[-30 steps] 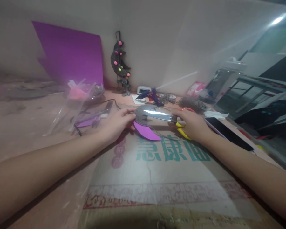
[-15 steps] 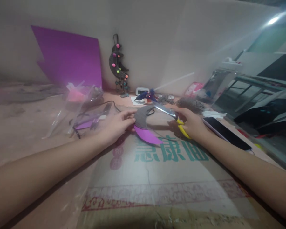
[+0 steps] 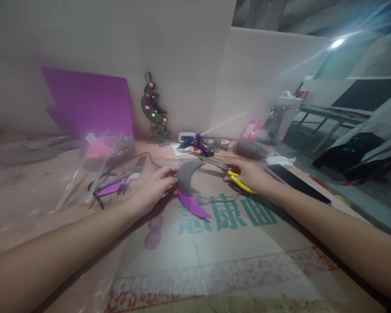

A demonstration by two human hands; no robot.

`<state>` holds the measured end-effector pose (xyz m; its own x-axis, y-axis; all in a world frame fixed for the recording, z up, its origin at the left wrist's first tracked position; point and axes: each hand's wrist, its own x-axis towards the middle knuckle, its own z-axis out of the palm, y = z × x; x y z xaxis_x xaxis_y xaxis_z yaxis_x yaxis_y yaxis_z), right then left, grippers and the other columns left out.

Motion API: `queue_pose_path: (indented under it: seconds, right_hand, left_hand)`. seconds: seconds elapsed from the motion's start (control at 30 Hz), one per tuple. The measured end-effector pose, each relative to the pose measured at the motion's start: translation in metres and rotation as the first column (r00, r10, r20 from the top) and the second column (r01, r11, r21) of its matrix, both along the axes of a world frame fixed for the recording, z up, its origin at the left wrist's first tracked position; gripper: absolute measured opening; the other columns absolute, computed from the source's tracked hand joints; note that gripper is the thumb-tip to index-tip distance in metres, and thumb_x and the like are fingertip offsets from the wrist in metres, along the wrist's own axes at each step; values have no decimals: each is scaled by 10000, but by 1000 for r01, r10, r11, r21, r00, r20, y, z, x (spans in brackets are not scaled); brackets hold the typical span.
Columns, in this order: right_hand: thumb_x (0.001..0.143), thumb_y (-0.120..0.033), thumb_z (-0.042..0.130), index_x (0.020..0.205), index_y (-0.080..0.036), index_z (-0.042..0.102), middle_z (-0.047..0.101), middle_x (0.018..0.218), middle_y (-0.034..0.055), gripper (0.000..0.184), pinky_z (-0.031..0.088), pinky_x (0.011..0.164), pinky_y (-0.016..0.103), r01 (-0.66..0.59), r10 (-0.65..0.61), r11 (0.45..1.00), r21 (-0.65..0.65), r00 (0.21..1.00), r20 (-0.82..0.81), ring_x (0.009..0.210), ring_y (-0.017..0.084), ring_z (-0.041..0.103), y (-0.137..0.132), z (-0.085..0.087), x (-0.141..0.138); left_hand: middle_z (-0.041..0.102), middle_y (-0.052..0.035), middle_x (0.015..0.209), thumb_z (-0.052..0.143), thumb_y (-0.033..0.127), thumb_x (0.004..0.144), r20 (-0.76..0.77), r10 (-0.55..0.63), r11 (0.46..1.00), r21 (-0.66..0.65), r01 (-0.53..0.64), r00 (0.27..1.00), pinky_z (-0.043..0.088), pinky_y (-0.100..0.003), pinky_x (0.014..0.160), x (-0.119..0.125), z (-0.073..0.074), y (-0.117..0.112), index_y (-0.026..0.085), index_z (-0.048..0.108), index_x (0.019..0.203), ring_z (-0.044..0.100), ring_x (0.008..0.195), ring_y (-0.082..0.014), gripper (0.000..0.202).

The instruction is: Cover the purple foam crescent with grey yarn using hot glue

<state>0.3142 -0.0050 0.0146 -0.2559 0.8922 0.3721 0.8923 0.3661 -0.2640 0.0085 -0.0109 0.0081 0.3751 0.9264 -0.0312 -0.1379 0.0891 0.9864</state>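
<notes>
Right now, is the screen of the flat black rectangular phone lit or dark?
Dark: the flat black rectangular phone near the right hand shows a plain black face, without any glow.

This is looking like a craft corner, of a home or a workshop being unclear. A blue glue gun is resting on the tabletop; grey yarn is lying to its right, a moon ornament is showing to its left, a purple sheet is leaning farther left, and printed cardboard is lying before it.
</notes>
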Motion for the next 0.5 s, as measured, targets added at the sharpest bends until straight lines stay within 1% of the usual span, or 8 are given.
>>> queue_pose_path:
  seconds: [0.07, 0.13, 0.2, 0.3, 0.4, 0.47, 0.5]
  right_hand:
    - [756, -363, 696, 1242, -296, 606, 683, 1166, 50, 499, 539, 815, 411, -17, 17, 1000, -10, 999, 47, 995, 268, 657, -2, 7, 1]
    - [777, -314, 665, 1290, -304, 570, 631, 1269, 45, 522, 514, 891, 405, -85, 84, 996, 0, 992, 89, 1114, 260, 612, -1, 13, 7]
    - [813, -296, 617, 1297, -298, 568, 612, 1298, 43, 486, 508, 906, 382, -142, 142, 990, -9, 982, 124, 1128, 244, 607, 3, 15, 15]
    - [850, -283, 564, 1250, -276, 614, 663, 1198, 63, 403, 529, 824, 349, -168, 171, 985, -30, 971, 168, 1007, 228, 652, 12, 14, 28]
    - [818, -263, 601, 1160, -246, 676, 684, 1047, 86, 351, 525, 753, 318, -188, 187, 982, -17, 958, 218, 878, 207, 659, 18, 12, 34]
    - [810, -265, 614, 1050, -219, 719, 679, 964, 87, 266, 517, 745, 320, -151, 141, 988, 34, 967, 212, 821, 198, 650, 16, 14, 28]
    - [821, -270, 604, 997, -211, 729, 682, 945, 83, 223, 515, 757, 327, -119, 106, 991, 65, 979, 175, 819, 198, 650, 13, 16, 22]
  left_hand:
    - [639, 21, 788, 620, 144, 704, 9, -11, 1000, -14, 11, 1000, 453, -150, 585, 0, -1, 0, 200, 644, 951, 556, 590, -55, 254]
    - [616, 34, 746, 609, 137, 699, 15, -11, 1000, -21, 11, 1000, 452, -147, 580, 0, -1, -1, 200, 636, 912, 547, 578, -52, 223]
    - [599, 36, 707, 607, 132, 681, 27, -3, 1000, -16, 4, 1000, 454, -157, 564, 1, 0, -1, 188, 624, 844, 542, 562, -60, 174]
    - [598, 21, 667, 600, 134, 658, 44, 4, 1000, -1, -4, 999, 463, -184, 544, 1, 0, 1, 174, 595, 752, 560, 558, -90, 102]
    - [610, 3, 651, 602, 156, 660, 59, 4, 1000, 12, -5, 998, 485, -228, 569, 0, -2, 4, 179, 561, 710, 599, 600, -136, 68]
    - [627, -9, 683, 612, 165, 668, 70, -20, 999, 30, 18, 997, 495, -249, 609, -2, -4, 5, 181, 539, 696, 615, 646, -152, 80]
    - [637, -15, 717, 619, 162, 669, 76, -42, 998, 41, 39, 996, 492, -250, 624, -3, -5, 5, 182, 529, 694, 618, 667, -152, 95]
